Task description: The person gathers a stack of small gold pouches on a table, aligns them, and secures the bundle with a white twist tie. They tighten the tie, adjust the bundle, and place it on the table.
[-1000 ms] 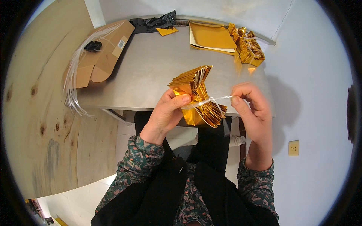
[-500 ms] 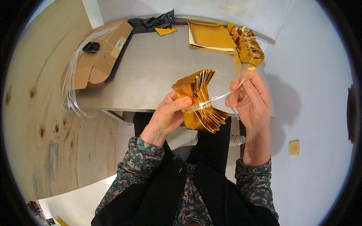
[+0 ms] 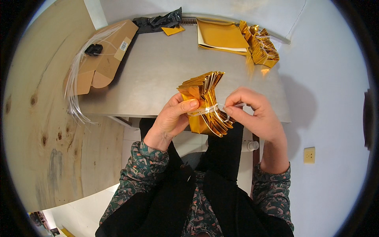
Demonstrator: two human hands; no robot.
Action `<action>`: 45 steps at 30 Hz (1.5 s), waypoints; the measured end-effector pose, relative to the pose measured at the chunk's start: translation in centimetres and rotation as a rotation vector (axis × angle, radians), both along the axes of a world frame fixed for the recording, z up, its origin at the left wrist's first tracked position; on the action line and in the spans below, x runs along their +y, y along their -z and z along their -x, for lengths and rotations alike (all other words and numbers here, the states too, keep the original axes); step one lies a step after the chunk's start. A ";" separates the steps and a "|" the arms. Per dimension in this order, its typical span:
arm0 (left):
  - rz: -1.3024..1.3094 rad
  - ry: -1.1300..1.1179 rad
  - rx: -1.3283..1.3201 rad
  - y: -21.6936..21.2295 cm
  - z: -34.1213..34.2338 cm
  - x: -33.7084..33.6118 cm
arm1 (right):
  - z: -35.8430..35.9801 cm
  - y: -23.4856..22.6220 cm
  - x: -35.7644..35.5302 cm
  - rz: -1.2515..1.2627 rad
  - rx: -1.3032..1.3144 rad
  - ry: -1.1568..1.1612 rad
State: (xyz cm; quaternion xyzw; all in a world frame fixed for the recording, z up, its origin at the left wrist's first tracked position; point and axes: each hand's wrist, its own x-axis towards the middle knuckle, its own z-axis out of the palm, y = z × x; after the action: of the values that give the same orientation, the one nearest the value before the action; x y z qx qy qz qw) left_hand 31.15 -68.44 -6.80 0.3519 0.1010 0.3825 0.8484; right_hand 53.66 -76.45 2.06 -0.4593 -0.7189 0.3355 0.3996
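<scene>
My left hand [image 3: 173, 114] grips a bundle of folded gold foil paper [image 3: 205, 89] by its left side, thumb on top, above the table's front edge. The bundle is pinched narrow at its middle, where a white ribbon [image 3: 213, 108] wraps around it, and its pleats fan out above and below. At the bundle's right side, my right hand [image 3: 252, 110] pinches the ribbon between thumb and fingertips, close against the foil. A short loop of ribbon curves beneath those fingertips. Whether a knot is there cannot be made out.
The metal table [image 3: 158, 75] carries a cardboard box [image 3: 108, 59] at left, draped with white ribbon strands [image 3: 75, 87] and a black clip-like piece [image 3: 94, 49]. Behind lie black plastic [image 3: 162, 21], a stack of gold sheets [image 3: 221, 35] and tied gold bundles [image 3: 262, 49]. A wall borders the right.
My right hand has come left and down to the bundle from farther right. The ribbon stretched between hand and bundle is now short and looped. My left hand keeps its hold.
</scene>
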 end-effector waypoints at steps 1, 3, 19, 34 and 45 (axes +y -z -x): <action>-0.004 -0.002 0.002 0.1 -0.1 0.1 | -0.1 0.1 0.2 -0.038 0.027 0.000; -0.006 0.006 0.003 0.2 -0.3 0.2 | -0.2 0.2 0.3 -0.131 0.079 0.011; 0.019 0.040 -0.022 0.6 -0.3 -0.4 | 1.5 2.2 -0.5 0.011 0.672 -0.022; -0.137 -0.075 0.035 -2.7 0.2 -2.5 | 2.1 -3.5 -5.0 -0.385 0.292 -0.234; -0.286 0.127 -0.166 -1.2 2.1 -3.7 | 4.2 -4.0 -5.7 -0.780 0.404 -0.537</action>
State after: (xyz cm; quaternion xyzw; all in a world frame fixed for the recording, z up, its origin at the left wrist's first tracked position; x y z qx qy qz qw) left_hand 29.05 -72.14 -5.59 0.4417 -0.0474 0.3662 0.8176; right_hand 49.42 -82.15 6.07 -0.0014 -0.7917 0.2153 0.5718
